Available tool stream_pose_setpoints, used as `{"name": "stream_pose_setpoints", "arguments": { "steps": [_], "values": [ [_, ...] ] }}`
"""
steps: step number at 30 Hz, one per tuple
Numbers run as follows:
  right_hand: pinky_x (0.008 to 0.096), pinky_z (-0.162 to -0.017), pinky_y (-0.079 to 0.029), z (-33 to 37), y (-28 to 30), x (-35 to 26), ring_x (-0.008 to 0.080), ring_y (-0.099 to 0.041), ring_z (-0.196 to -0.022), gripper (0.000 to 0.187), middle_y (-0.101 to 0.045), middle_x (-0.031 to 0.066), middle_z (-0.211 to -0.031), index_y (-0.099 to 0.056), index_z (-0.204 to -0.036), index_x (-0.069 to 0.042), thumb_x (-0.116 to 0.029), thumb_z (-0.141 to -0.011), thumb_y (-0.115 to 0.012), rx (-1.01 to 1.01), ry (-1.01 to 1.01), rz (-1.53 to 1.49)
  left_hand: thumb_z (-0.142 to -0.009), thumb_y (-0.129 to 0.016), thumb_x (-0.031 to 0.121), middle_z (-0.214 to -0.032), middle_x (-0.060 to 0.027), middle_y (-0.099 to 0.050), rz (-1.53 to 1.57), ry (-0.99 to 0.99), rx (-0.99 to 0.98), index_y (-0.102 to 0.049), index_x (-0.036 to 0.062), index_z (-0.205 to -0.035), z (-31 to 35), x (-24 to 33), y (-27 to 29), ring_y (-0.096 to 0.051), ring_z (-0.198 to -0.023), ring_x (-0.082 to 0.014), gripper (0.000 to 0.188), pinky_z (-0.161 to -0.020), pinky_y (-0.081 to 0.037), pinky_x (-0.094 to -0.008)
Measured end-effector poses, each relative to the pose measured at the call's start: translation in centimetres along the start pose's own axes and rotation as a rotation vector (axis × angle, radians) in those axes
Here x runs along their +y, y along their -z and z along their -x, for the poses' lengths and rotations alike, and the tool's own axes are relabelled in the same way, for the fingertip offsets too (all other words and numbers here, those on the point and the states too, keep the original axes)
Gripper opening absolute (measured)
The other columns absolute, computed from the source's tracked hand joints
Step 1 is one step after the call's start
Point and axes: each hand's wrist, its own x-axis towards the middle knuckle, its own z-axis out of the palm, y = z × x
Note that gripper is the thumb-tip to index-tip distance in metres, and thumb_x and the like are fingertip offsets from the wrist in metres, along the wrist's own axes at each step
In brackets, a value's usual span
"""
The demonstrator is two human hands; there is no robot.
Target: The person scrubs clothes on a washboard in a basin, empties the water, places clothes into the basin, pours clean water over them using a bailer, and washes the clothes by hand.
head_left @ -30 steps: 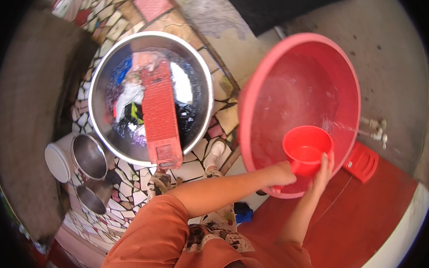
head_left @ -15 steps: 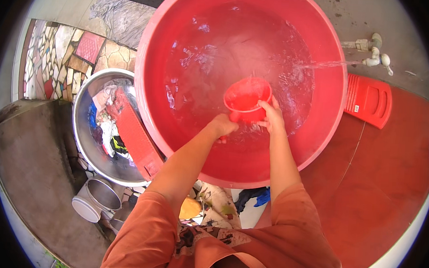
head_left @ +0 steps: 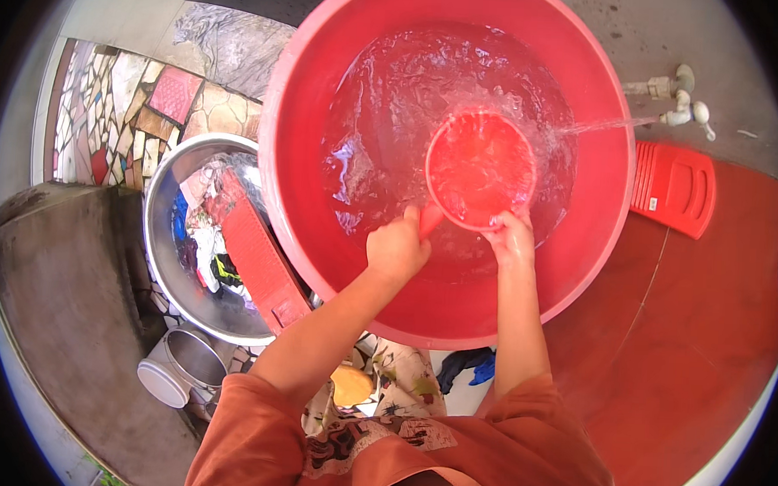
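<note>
A round red dipper [head_left: 481,169] with water in it is held over the large pink-red tub [head_left: 386,308]. My left hand [head_left: 399,247] is closed around the dipper's short handle. At the near right side of its rim, my right hand [head_left: 512,238] grips the edge. Rippling water [head_left: 387,78] fills the bottom of the tub. From the tap [head_left: 688,110] on the right, a thin stream runs into the tub close to the dipper.
Left of the tub, a steel basin [head_left: 166,272] holds wet clothes [head_left: 205,244] and a red washboard [head_left: 262,259]. A pale bucket [head_left: 168,377] lies below it. Another red washboard [head_left: 678,188] rests under the tap. A concrete ledge [head_left: 53,289] runs along the left.
The dipper has risen and turned so its mouth faces up, now with water inside. Both hands have moved with it, and the view has shifted slightly.
</note>
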Motion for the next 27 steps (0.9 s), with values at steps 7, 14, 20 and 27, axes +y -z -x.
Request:
{"name": "stream_pose_setpoints", "arguments": {
  "steps": [7,14,20,27],
  "values": [
    [0.0391,-0.074,-0.053,12.7,-7.3,-4.8,0.0193,-0.059,-0.089,0.064,-0.058,0.0069,-0.107,-0.043,-0.130,-0.008,0.012,-0.069,-0.046,-0.141,0.122,0.224,-0.069,-0.060,0.019,-0.075,-0.0182,-0.063,0.195,-0.025,0.186,-0.050,0.0058,-0.094,9.3,-0.7,8.4,-0.062,-0.065,-0.0374,0.031,-0.057,-0.050,-0.0476],
    [0.0246,-0.067,-0.052,22.0,-17.0,-0.7,0.0116,-0.058,-0.082,0.058,-0.058,0.0050,-0.102,-0.045,-0.128,-0.004,0.010,-0.072,-0.047,-0.349,0.306,0.599,-0.071,-0.060,0.021,-0.074,-0.0203,-0.062,0.363,0.065,0.262,-0.052,0.0036,-0.105,18.1,-8.6,13.3,-0.061,-0.065,-0.0381,0.039,-0.057,-0.048,-0.0473],
    [0.0242,-0.075,-0.047,27.7,-27.1,8.0,0.0108,-0.056,-0.088,0.067,-0.059,0.0101,-0.113,-0.036,-0.138,0.000,0.002,-0.074,-0.055,-0.643,0.414,0.992,-0.071,-0.061,0.023,-0.077,-0.0225,-0.062,0.752,0.313,0.253,-0.054,0.0027,-0.108,23.7,-19.1,15.1,-0.062,-0.072,-0.0388,0.043,-0.067,-0.048,-0.0448],
    [0.0331,-0.063,-0.051,32.6,-35.9,17.9,0.0274,-0.067,-0.071,0.064,-0.066,0.0201,-0.093,-0.043,-0.134,-0.009,-0.030,-0.076,-0.062,-0.705,0.875,1.864,-0.074,-0.057,0.010,-0.065,-0.0069,-0.056,1.301,0.402,0.134,-0.052,-0.0003,-0.109,27.4,-29.7,16.7,-0.053,-0.046,-0.0140,0.037,-0.043,-0.043,-0.0269]
  ]
}}
